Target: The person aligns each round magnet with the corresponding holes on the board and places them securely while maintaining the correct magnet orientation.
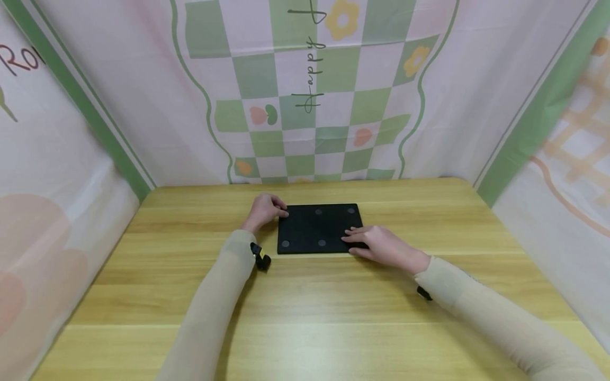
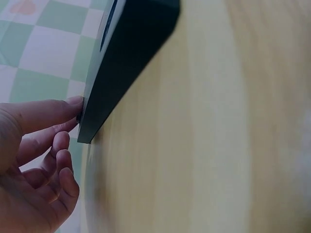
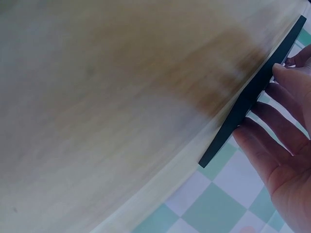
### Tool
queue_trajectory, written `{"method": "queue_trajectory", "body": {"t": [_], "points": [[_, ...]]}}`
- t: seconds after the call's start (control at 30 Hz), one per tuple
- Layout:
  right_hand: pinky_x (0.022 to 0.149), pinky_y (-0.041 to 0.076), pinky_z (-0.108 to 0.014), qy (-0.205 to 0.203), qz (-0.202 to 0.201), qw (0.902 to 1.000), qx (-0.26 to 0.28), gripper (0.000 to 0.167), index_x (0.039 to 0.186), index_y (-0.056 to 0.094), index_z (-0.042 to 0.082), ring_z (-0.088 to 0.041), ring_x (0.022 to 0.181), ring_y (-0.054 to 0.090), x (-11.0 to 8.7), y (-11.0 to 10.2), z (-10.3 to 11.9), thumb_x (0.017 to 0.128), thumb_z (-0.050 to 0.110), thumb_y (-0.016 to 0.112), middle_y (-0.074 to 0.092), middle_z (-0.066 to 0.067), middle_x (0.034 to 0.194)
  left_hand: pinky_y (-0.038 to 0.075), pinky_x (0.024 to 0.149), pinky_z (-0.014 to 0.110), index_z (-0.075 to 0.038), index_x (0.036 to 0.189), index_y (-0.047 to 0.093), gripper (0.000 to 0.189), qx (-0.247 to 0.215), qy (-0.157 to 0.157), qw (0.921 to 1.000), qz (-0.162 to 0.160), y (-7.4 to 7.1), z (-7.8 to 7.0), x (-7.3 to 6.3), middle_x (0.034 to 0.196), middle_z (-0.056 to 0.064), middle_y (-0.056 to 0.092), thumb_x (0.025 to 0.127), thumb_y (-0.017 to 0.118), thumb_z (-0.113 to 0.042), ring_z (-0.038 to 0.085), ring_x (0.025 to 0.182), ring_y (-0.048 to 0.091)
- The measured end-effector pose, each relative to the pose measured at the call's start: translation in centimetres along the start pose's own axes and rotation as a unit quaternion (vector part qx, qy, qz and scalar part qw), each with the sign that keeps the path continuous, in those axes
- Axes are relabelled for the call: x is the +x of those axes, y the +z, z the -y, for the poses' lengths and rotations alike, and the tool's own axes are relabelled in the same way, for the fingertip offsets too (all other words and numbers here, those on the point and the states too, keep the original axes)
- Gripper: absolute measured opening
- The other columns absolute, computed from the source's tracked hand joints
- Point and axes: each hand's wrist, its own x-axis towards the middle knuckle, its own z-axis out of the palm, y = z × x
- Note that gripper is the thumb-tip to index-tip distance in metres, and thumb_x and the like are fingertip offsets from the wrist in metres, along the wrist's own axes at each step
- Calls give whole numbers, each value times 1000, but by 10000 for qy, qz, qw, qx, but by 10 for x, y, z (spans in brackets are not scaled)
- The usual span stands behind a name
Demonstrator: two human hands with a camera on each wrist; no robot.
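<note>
A flat black rectangular board (image 1: 305,227) lies on the table, with several round grey pads on its top face. At its far left corner is my left hand (image 1: 267,210), thumb and index finger pinching a small dark piece (image 2: 78,118) that stands out from the top face. The other fingers of that hand curl loosely beside the board. My right hand (image 1: 381,244) rests on the near right corner, its fingers spread and fairly straight over the top and its thumb against the near edge. That corner is hidden under the right hand.
The board sits on a light wooden table (image 1: 305,317). A printed cloth (image 1: 295,121) with green checks hangs behind the far edge, and more cloth hangs at both sides. Black wrist cameras are strapped at both sleeves.
</note>
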Motion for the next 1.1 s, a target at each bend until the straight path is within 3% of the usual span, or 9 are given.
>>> {"method": "queue_trajectory", "body": {"t": [0.83, 1.1], "points": [[89, 52, -44, -121, -93, 9999, -23, 31, 117, 69, 5, -30, 112, 62, -1, 1, -3, 89, 20, 67, 64, -16, 122, 44, 59, 24, -8, 84, 74, 10, -93, -40, 9999, -47, 2, -1, 1, 82, 6, 66, 75, 79, -8, 17, 70, 54], [90, 51, -44, -71, -60, 10000, -20, 31, 117, 68, 6, -30, 113, 61, 0, 1, -3, 89, 21, 67, 64, -15, 122, 43, 59, 24, -8, 84, 72, 12, 94, 52, 9999, -129, -1, -2, -2, 83, 7, 66, 75, 79, -9, 17, 71, 54]]}}
